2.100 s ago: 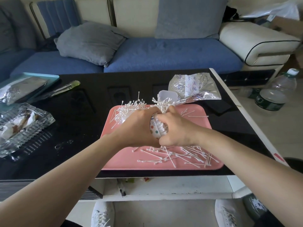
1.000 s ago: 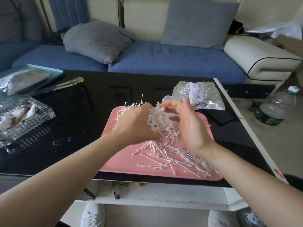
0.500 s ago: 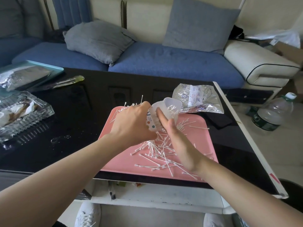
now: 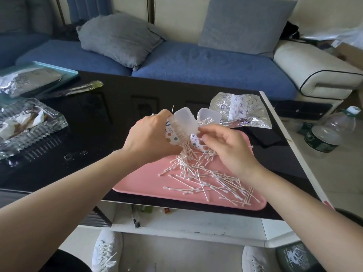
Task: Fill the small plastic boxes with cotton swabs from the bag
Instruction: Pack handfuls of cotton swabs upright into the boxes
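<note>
Over the pink tray [image 4: 141, 182], the left hand [image 4: 149, 140] gripped a small plastic box [image 4: 170, 136] packed with cotton swabs [image 4: 179, 128] as the right hand [image 4: 225, 150], flat moments earlier, curled toward its lid [image 4: 185, 117], its grasp unclear, suggesting closure was near.

Glass dish [image 4: 42, 137] left on black table [image 4: 98, 138]; bottle [image 4: 325, 132] on floor.

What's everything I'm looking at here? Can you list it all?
Tray: one, pink, table's near edge.
Swabs: many, white, loose on tray, some in boxes.
Boxes: two, translucent, dotted labels, above tray.
Bag: one, clear, beyond tray.
Table: one, black, centre.
Dish: one, clear glass, table's left.
Second tray: one, teal, far left, under foil bag.
Sofa: one, blue, behind table.
Cushions: two, grey, on sofa.
Bottle: one, clear, floor right.
Shoes: two, white, floor below.
Left hand: grips one box.
Right hand: fingers at boxes.
</note>
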